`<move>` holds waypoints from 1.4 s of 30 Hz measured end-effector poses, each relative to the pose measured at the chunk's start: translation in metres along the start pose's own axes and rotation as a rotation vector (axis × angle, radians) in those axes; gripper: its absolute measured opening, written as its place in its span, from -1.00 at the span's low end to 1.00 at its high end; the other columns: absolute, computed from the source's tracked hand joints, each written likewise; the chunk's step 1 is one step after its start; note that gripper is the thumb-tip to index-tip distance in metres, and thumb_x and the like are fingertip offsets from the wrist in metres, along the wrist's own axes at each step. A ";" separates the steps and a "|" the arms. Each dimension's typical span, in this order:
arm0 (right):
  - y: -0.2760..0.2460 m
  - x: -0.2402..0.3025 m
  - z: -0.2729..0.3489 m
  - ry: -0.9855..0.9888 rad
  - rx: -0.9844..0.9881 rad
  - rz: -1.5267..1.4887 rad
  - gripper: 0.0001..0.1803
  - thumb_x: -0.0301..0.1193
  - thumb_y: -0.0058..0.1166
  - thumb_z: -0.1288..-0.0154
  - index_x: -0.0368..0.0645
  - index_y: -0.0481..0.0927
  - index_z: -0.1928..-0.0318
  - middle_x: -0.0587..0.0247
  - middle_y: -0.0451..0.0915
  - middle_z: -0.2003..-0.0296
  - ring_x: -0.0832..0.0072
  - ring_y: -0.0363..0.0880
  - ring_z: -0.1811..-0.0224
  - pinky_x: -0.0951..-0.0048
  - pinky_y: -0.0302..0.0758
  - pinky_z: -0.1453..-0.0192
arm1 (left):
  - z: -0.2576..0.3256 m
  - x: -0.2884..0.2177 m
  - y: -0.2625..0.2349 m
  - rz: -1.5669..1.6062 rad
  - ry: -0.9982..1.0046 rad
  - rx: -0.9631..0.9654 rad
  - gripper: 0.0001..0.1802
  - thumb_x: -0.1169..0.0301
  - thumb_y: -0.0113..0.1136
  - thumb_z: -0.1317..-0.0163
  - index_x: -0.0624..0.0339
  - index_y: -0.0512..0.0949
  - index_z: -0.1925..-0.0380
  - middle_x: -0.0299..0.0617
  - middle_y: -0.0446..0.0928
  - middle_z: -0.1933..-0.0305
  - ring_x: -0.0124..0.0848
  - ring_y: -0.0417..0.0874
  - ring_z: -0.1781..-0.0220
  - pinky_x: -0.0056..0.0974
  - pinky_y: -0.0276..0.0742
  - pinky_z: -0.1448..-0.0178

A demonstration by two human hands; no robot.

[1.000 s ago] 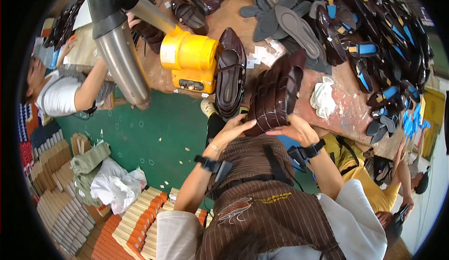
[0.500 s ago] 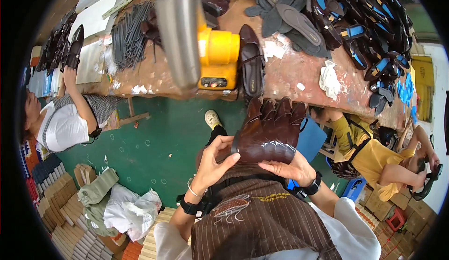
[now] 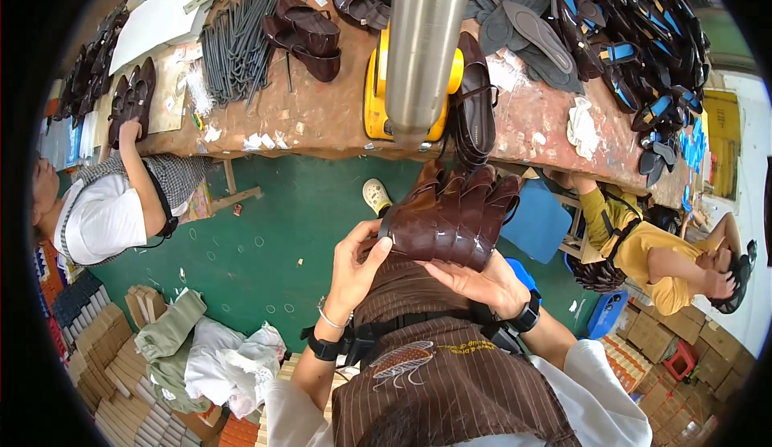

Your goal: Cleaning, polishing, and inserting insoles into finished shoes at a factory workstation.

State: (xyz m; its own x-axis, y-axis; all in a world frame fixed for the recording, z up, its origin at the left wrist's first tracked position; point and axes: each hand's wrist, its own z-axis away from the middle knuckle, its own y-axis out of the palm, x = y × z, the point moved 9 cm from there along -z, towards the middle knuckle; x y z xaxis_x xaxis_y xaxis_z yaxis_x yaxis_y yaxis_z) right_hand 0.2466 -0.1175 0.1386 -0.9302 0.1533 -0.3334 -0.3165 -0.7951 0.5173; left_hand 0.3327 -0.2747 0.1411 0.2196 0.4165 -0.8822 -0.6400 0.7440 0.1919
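Note:
Several glossy dark brown shoes (image 3: 442,226) are pressed side by side in a row above my lap, heels toward me and toes toward the bench. My left hand (image 3: 359,263) closes on the left end, its thumb against the outermost heel. Under the heels at the right end lies my right hand (image 3: 481,288), its thumb along the row's near edge and its other fingers partly hidden. Just beyond the toes, a strappy brown shoe (image 3: 476,113) rests on the workbench (image 3: 322,117), beside a yellow machine with an upright steel barrel (image 3: 426,53).
Dark rods (image 3: 241,49), brown shoes (image 3: 310,32) and grey insoles (image 3: 535,37) lie on the bench. Many shoes (image 3: 635,45) are heaped at far right, near a white cloth (image 3: 582,127). One co-worker (image 3: 108,205) sits left, another (image 3: 643,262) right. Boxes (image 3: 108,346) and bags (image 3: 233,362) are lower left.
My view has shifted, so the bench and steel barrel appear farther right. Both hands keep hold of the shoe row, now slightly higher and farther left. The right co-worker's held shoe is raised.

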 end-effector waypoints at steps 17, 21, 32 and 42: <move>0.030 -0.022 -0.035 0.075 0.145 -0.084 -0.58 -0.27 -0.14 -0.57 -0.30 0.46 -0.23 -0.09 0.49 -0.22 -0.01 0.45 -0.28 -0.13 0.36 -0.46 | -0.009 -0.043 -0.040 -0.128 0.091 -0.142 -0.47 0.12 0.27 -0.30 0.44 0.59 0.01 -0.04 0.60 0.00 -0.28 0.61 -0.08 -0.19 0.47 -0.24; 0.034 -0.028 -0.041 0.126 0.120 -0.112 -0.57 -0.25 -0.16 -0.57 -0.29 0.46 -0.23 -0.07 0.48 -0.23 -0.03 0.43 -0.29 -0.21 0.30 -0.48 | -0.005 -0.052 -0.048 -0.136 0.108 -0.171 -0.45 0.11 0.28 -0.29 0.45 0.59 0.01 -0.03 0.60 -0.02 -0.27 0.60 -0.10 -0.18 0.47 -0.24; 0.061 -0.043 -0.049 0.158 0.231 0.147 -0.56 -0.26 -0.26 -0.61 -0.28 0.44 -0.27 -0.07 0.49 -0.26 0.01 0.47 -0.30 -0.19 0.37 -0.43 | 0.019 -0.064 -0.074 -0.118 0.164 -0.288 -0.35 0.03 0.34 -0.23 0.51 0.57 0.02 0.01 0.55 -0.07 -0.27 0.58 -0.12 -0.20 0.47 -0.25; 0.076 -0.050 -0.057 0.179 0.256 0.357 -0.52 -0.25 -0.32 -0.60 -0.26 0.43 -0.30 -0.04 0.51 -0.25 0.05 0.52 -0.27 -0.14 0.48 -0.32 | 0.045 -0.052 -0.092 -0.057 0.153 -0.402 -0.30 0.01 0.36 -0.22 0.55 0.52 0.00 0.01 0.50 -0.11 -0.27 0.56 -0.13 -0.19 0.45 -0.26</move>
State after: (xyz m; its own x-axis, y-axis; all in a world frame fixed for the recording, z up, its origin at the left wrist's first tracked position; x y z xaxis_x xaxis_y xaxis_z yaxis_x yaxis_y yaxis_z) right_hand 0.2798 -0.2193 0.1499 -0.9495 -0.2250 -0.2186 -0.0394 -0.6059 0.7946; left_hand 0.4139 -0.3414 0.1885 0.1709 0.2758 -0.9459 -0.8726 0.4881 -0.0153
